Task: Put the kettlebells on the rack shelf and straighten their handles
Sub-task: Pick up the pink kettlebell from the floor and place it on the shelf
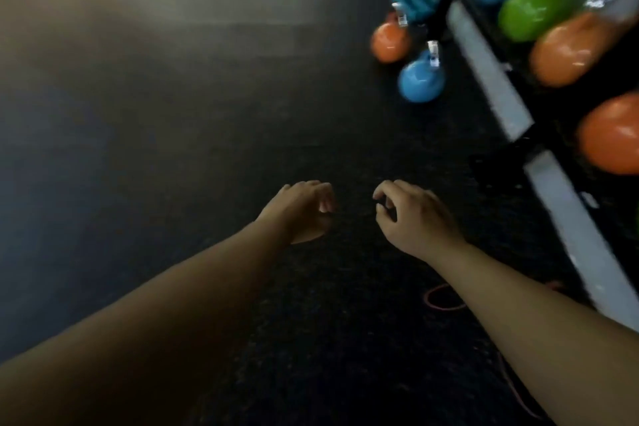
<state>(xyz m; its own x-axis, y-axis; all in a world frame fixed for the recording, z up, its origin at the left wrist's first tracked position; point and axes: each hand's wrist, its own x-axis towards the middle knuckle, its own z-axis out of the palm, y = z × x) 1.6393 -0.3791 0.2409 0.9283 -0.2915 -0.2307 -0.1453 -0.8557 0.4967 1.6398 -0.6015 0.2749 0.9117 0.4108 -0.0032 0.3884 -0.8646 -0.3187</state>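
The floor [207, 114] is dark and speckled, and the whole picture is a bit blurry. Two bare arms reach out over it. The fingers [323, 199] of the left hand [304, 211] are curled in loosely and hold nothing. The right hand [411, 218] is the same, with bent fingers and nothing inside.

Ahead of the hands and off to the right, two kettlebells sit on the floor. The blue kettlebell [420, 78] is the nearer one. The orange kettlebell [390, 41] is just behind it. Both stand up with their shiny handles on top. They are close beside the rack [491, 69], well apart from the hands. I think the right hand is the nearer one to them, so it would likely get there first.

The rack runs along the right side, going away from the person. On its shelf I count four kettlebells clearly: one blue, one green, and two orange. Something red sits past the blue one, but it is too blurry to be sure. So two kettlebells on the floor are not yet put away.
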